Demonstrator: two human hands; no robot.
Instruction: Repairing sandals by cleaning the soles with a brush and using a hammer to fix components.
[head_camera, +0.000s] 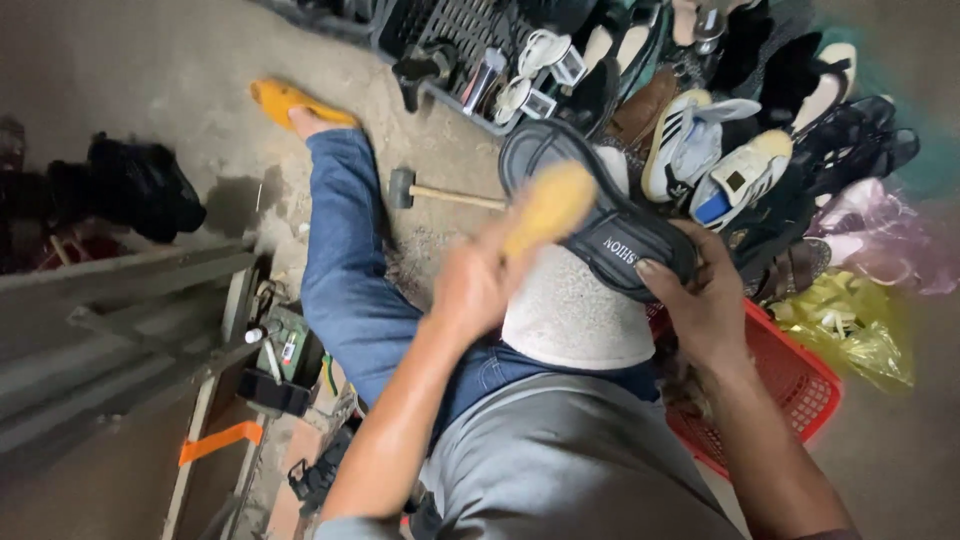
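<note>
Black sandal (600, 215) sits up in front of me over a pale rounded block (570, 315) on my lap, sole side seems turned away, strap side facing me, though blur makes that a guess. Its long axis runs diagonal, one end up-left toward the crate (450, 30), the other down-right into my right hand (700, 300). Right hand fingers curl around that lower end, thumb on top, clamped on the edge. Left hand (475, 280) is wrapped in a fist on a wooden brush (548, 208), motion-blurred, its head lying across the middle of the sandal and touching it. Looks like the scrubbing or brushing step is on, mid-stroke. Next stroke, as I judge it, needs the right hand to keep the sandal braced against the block so it doesn't twist, and the brush kept flat along the long axis. Outward: hammer (440, 192) on the floor beyond my blue-jeaned leg (345, 260), yellow slipper (285, 100) on my foot, pile of shoes (720, 150) upper right, red basket (790, 375) at my right, wooden frame (130, 300) left.
</note>
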